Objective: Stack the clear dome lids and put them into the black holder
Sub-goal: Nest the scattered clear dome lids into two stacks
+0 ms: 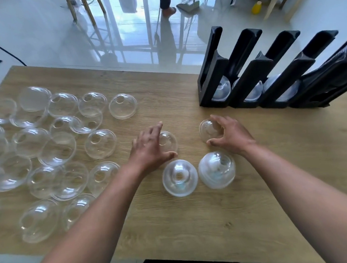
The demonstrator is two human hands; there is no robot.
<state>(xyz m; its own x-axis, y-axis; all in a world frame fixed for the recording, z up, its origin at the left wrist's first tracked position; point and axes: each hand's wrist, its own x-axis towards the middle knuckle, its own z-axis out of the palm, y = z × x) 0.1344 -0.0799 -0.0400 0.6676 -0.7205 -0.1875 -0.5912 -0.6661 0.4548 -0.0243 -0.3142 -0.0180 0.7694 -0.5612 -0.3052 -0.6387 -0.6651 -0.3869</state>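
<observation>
My left hand [149, 149] curls over a clear dome lid [168, 139] at the table's middle, thumb and fingers around its rim. My right hand [229, 136] grips another clear dome lid [207, 129] between thumb and fingers. In front of the hands stand two stacks of lids, the left stack [180, 177] and the right stack [216, 170]. Many loose dome lids [63, 146] lie spread over the left half of the table. The black holder [252, 69] stands at the back right, with stacked lids [221, 91] low in its slanted slots.
The wooden table [194, 221] has its near edge below my arms and its far edge behind the holder. Beyond it is a glossy floor with chair legs [84, 8], a person's foot [168, 10] and a yellow bottle [256, 7].
</observation>
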